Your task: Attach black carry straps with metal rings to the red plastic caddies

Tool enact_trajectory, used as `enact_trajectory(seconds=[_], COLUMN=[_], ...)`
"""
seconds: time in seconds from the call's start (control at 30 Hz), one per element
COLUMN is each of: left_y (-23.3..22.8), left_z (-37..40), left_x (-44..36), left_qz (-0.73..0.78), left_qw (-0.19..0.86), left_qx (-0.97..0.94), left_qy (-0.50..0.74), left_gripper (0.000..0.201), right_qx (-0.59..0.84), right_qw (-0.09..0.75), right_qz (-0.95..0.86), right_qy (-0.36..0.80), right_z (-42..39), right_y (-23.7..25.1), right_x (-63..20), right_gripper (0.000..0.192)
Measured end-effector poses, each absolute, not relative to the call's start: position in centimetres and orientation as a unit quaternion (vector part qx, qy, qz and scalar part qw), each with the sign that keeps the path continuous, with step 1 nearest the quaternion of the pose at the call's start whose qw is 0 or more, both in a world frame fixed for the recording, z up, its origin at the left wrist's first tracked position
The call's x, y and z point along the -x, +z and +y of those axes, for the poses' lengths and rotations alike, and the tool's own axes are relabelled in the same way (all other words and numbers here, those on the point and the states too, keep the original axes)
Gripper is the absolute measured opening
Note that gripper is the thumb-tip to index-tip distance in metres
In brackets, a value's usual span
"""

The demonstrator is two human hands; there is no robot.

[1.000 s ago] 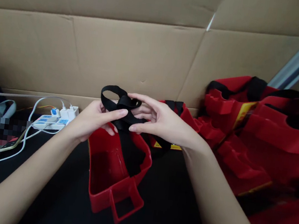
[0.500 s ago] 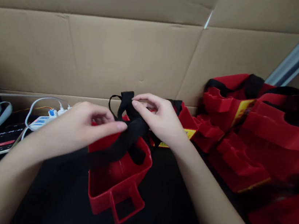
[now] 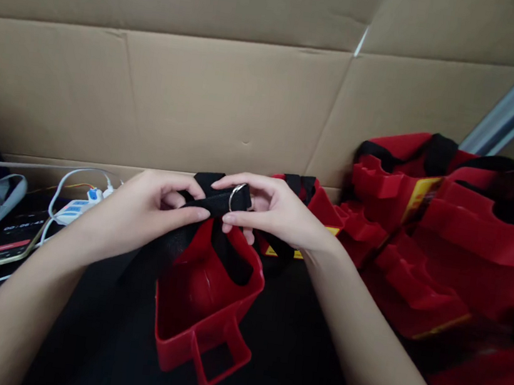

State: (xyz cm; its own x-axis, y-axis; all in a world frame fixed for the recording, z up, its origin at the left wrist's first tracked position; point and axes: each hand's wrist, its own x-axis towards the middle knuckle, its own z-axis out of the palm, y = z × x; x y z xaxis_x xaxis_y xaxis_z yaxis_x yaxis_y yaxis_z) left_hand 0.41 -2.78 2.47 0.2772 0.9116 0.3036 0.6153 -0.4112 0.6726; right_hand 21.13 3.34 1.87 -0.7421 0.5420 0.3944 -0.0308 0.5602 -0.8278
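Between my hands a black webbing strap (image 3: 215, 203) is stretched level above a red plastic holder (image 3: 200, 336). My left hand (image 3: 160, 205) pinches the strap between thumb and fingers. On the other side my right hand (image 3: 268, 210) grips the strap's end beside a shiny metal ring (image 3: 237, 197), which the strap passes through. The holder, an open box with a square loop on its front, sits on the black surface. Another part of the strap hangs down into its back. The lower fingers of my left hand are partly hidden.
Several more red holders (image 3: 470, 227) with black straps and yellow labels stand along the right. To the left lie a phone (image 3: 8, 242), a white power strip (image 3: 72, 211) and cables. A cardboard wall (image 3: 231, 101) closes off the back.
The strap, earlier loose and drooping over the holder, is now held level. The metal ring has come into view at my right hand, whose fingers have closed on the strap.
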Motion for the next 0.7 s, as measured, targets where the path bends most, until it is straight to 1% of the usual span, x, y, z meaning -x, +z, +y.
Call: enact_trajectory(seconds=[0.07,0.13,0.23,0.3,0.4,0.5,0.57,0.7], left_y=[2.5,2.4,2.1,1.8,1.4,1.0,0.8,0.7], left_z=[-2.7,-2.5,-2.0,-1.8,-1.5,-1.2,-1.0,-0.8], left_x=[-0.5,-0.7,-1.0,-1.2,-1.4,-1.7,-1.7,-1.7], left_qz=[0.462,0.441,0.437,0.441,0.437,0.411,0.385,0.355], left_qw=[0.215,0.202,0.193,0.207,0.235,0.266,0.313,0.445], left_qx=[-0.795,-0.805,-0.794,-0.781,-0.766,-0.758,-0.741,-0.688], left_qy=[0.330,0.342,0.375,0.391,0.409,0.431,0.453,0.450], left_gripper=[0.023,0.020,0.019,0.019,0.019,0.014,0.012,0.019], right_qx=[0.167,0.188,0.216,0.210,0.186,0.178,0.189,0.264], right_qw=[0.317,0.312,0.314,0.313,0.301,0.290,0.288,0.270], right_qz=[-0.837,-0.864,-0.900,-0.913,-0.925,-0.929,-0.928,-0.920], right_qy=[0.413,0.347,0.213,0.156,0.135,0.144,0.145,0.106], right_z=[3.3,2.9,2.4,2.2,2.2,2.1,1.9,1.3], right_y=[1.8,1.7,1.5,1.4,1.2,1.3,1.4,1.5], right_x=[-20.9,-20.7,-20.5,-20.4,-20.1,-20.0,-20.0,-20.0], right_gripper=[0.050,0.055,0.055,0.053,0.049,0.046,0.049,0.055])
